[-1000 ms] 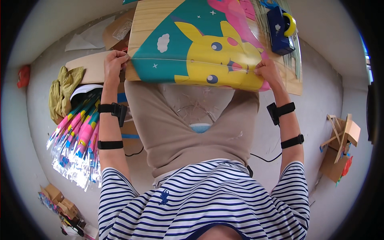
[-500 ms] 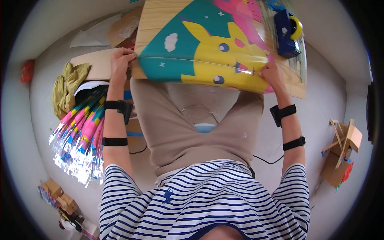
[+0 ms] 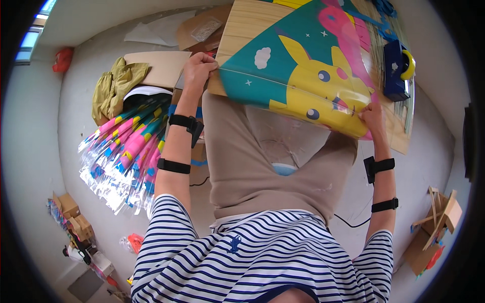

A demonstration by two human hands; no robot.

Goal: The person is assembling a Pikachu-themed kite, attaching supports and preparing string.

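A shiny printed plastic sheet [image 3: 257,83] lies over a wooden board [image 3: 247,30] above my knees. It is teal and pink with a big yellow cartoon character, and a crease line runs across its near part. My left hand [image 3: 198,73] is closed, fingers pinched at the sheet's left corner beside the board's edge. Over on the right, my right hand [image 3: 374,120] is closed on the sheet's near right edge. That near edge bulges over the front of the board. Exactly how the fingertips meet the film is partly hidden.
A blue tape dispenser [image 3: 395,70] with yellow tape stands at the board's right, beside thin pale rods [image 3: 404,108]. Left of my legs lies a bundle of shiny colored film strips [image 3: 134,146] near an olive cloth [image 3: 113,91]. Cardboard and wood pieces [image 3: 437,222] lie at far right.
The whole view has swung, so board, sheet and both hands appear farther right and tilted. Both hands keep their hold on the sheet's edge.
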